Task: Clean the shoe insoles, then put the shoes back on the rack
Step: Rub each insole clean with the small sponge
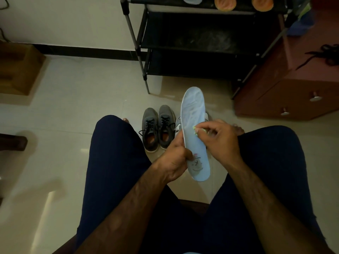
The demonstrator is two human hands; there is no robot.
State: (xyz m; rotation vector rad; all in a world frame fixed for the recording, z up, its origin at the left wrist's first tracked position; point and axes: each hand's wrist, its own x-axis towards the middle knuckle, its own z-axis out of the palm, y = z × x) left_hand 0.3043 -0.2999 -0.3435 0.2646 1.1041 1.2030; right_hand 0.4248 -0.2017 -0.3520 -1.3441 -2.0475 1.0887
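A pale blue insole [193, 114] stands lengthwise above my knees, toe end pointing away from me. My left hand [176, 160] grips its heel end from the left side. My right hand [218, 138] pinches a small light green cloth [196, 129] and presses it on the insole's middle. A pair of grey lace-up shoes [157, 128] sits on the floor between my legs. A white shoe [178, 125] lies mostly hidden behind the insole. The black shoe rack [198, 44] stands beyond, with two orange insoles [224, 3] and a pale insole [191, 0] on its top shelf.
A reddish-brown cabinet [293, 88] with round knobs stands right of the rack, black laces [322, 54] on its top. A brown wooden piece [18, 70] sits at the left wall. Glossy cream tiles [82, 107] cover the floor. I sit with both knees spread.
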